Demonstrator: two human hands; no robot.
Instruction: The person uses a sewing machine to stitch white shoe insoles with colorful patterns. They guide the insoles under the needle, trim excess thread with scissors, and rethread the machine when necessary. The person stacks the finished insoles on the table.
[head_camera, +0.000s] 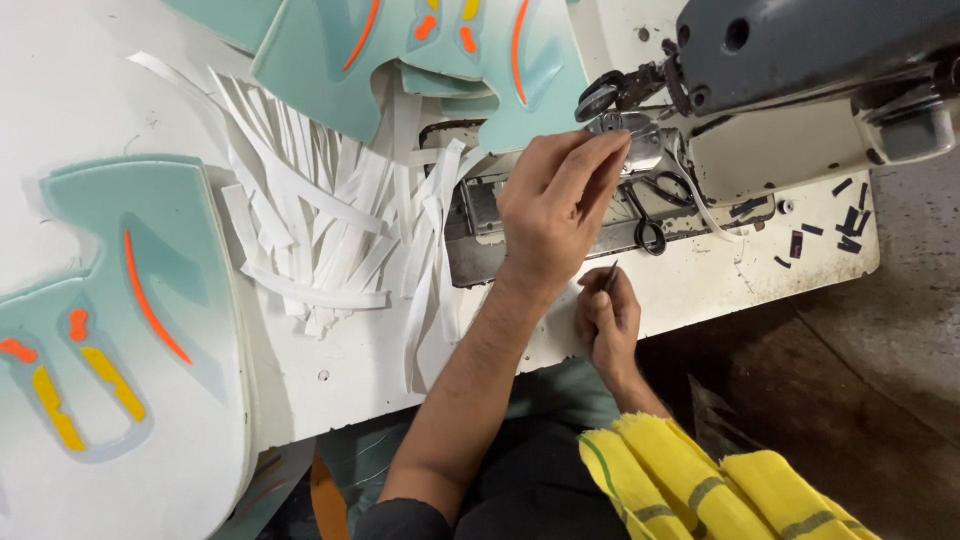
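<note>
My left hand (555, 210) reaches over the white table (330, 350) to the needle area (625, 130) of a grey sewing machine (800, 50). Its fingertips touch the metal presser-foot part, and it holds nothing that I can see. My right hand (608, 322) rests at the table's near edge, closed on a thin dark pointed tool (611, 277) that sticks up from its fingers. The metal bed plate (480, 225) lies under my left hand.
A heap of white strips (330, 215) lies left of the machine bed. Teal shoe-upper panels with orange and yellow marks lie at the left (120, 330) and top (420, 50). Black scissors (650, 215) sit on the bed. Small dark scraps (845, 215) lie at the right. Yellow cloth (690, 480) is at the bottom right.
</note>
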